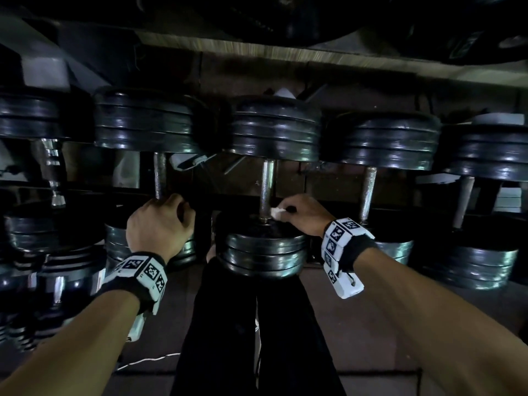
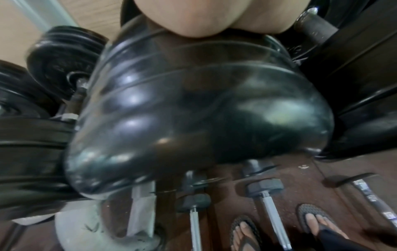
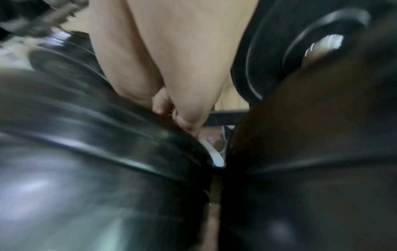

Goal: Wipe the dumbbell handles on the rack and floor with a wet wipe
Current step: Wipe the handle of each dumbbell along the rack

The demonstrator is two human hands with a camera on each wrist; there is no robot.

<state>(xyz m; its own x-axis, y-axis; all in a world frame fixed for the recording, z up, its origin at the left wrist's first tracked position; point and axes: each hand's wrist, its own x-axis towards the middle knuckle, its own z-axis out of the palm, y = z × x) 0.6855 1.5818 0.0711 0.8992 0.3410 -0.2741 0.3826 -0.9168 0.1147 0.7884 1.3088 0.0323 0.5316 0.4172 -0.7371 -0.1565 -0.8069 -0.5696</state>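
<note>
A row of black-plated dumbbells lies on the rack in the head view. My right hand (image 1: 303, 214) pinches a small white wet wipe (image 1: 276, 213) against the lower end of the middle dumbbell's steel handle (image 1: 267, 184), just above its near plates (image 1: 264, 250). My left hand (image 1: 160, 221) is curled round the near end of the neighbouring dumbbell's handle (image 1: 159, 175) to the left. In the left wrist view my palm (image 2: 204, 17) sits over a large black plate (image 2: 193, 110). The right wrist view shows my curled fingers (image 3: 171, 105) between two blurred black plates; the wipe is hidden there.
More dumbbells (image 1: 368, 184) fill the rack to the right and left, with a lower row at the far left (image 1: 54, 258). Small hex dumbbells (image 2: 266, 191) lie on the brown floor beside my sandalled feet (image 2: 244, 232). Weight plates (image 1: 285, 18) hang overhead.
</note>
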